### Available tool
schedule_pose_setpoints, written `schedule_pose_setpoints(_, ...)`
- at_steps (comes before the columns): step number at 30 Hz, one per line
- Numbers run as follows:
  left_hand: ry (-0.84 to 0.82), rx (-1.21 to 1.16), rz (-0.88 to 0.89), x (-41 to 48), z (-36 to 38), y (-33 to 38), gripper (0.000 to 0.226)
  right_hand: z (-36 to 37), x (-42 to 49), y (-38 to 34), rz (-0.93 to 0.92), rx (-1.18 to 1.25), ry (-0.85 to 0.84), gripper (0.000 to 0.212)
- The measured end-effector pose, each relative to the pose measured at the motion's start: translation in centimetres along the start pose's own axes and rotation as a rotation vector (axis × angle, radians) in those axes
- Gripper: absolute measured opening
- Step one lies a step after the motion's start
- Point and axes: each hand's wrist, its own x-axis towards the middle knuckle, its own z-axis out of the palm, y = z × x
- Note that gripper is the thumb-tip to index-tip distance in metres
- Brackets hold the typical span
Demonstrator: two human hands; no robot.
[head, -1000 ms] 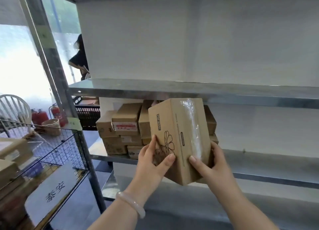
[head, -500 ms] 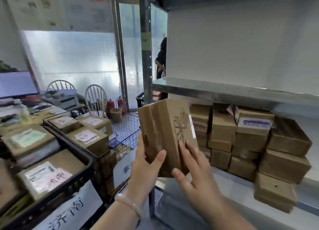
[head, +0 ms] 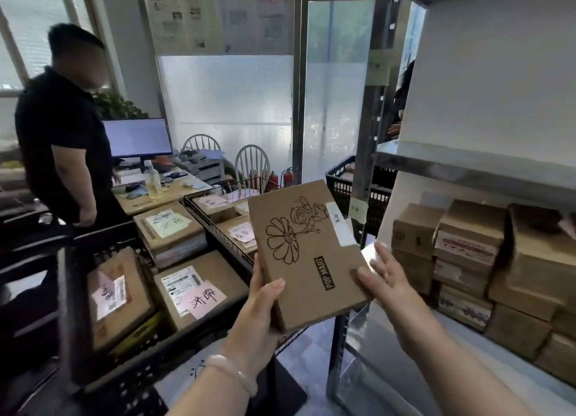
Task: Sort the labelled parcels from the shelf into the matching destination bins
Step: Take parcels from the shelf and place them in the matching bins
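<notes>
We stand between a metal shelf [head: 467, 169] on the right of our grips and a row of black crates [head: 103, 381] on the left. The shelf carries stacked cardboard parcels [head: 467, 247] with printed labels. The nearest crate holds parcels with handwritten paper notes [head: 204, 300]; beyond it a wire basket [head: 218, 225] holds more labelled parcels. Farther left of the grips, a table [head: 162, 197] bears a monitor [head: 138, 138] and a bottle [head: 153, 181], and a person in a black shirt [head: 62, 141] stands beside it. Frosted glass panels, two white chairs and red fire extinguishers [head: 280, 178] close the room behind.

Our left grip [head: 258, 306] clasps the lower left edge of a flat POP MART box [head: 305, 253], thumb on its printed face. The box stands tilted above that grip, over the gap between crate and shelf, a white label [head: 339, 225] at its upper right. Our right grip [head: 389, 278] is spread wide, only the thumb touching the box's lower right corner.
</notes>
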Motion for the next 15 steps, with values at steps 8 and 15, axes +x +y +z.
schedule_pose_setpoints(8,0.174,0.143,-0.036,3.9,-3.8,1.5,0.056,2.9,6.6,0.0,-0.103,-0.011,-0.154,0.080)
schedule_pose_setpoints(15,0.417,0.312,0.015,10.6,-4.8,2.2,0.047,4.3,13.3,-0.5,-0.487,-0.648,-0.008,0.085)
